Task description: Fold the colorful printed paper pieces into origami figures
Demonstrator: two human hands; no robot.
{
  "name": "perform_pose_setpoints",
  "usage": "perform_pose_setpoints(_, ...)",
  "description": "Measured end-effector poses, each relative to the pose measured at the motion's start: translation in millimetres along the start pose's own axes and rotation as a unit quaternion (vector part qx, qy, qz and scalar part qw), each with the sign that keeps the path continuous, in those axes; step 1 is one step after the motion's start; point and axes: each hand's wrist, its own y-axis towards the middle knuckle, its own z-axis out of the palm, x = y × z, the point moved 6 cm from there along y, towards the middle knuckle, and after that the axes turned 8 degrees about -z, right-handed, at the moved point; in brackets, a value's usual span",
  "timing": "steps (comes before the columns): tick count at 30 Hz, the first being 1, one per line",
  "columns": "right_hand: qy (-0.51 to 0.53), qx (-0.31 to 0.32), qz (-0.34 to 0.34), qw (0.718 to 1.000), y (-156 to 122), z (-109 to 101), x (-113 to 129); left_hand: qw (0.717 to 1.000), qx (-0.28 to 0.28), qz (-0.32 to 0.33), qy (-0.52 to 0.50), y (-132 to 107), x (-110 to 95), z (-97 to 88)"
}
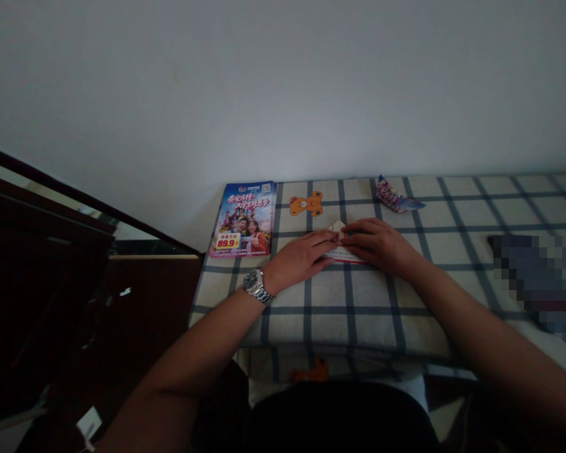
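A small piece of folded paper (338, 226), white with a pointed top and a red lower edge, lies on the checked cloth between my hands. My left hand (304, 258), with a metal watch (257, 284) at its wrist, holds the paper's left side, fingers over it and thumb by its lower edge. From the right, the bent fingers of my right hand (377, 244) press on the same paper; its thumb is hidden. The fingertips of both hands nearly meet over the middle. Much of the paper is covered by the fingers.
A stack of printed flyers (243, 220) lies at the table's left end. A folded, colourful paper piece (396, 196) sits near the wall (283, 88). At the right is a dark, pixelated object (538, 277). Checked cloth with printed bears covers the table (327, 321).
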Motion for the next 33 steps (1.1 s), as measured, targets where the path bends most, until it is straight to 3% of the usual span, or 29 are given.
perform_pose_setpoints(12,0.001,-0.002,-0.003,1.000,0.3,0.4,-0.2,0.999,-0.040,-0.001,0.030,2.5,-2.4,0.8)
perform_pose_setpoints(33,-0.002,0.001,-0.003,1.000,0.9,-0.8,1.8,0.998,-0.048,-0.002,0.029,2.0,-2.6,1.3)
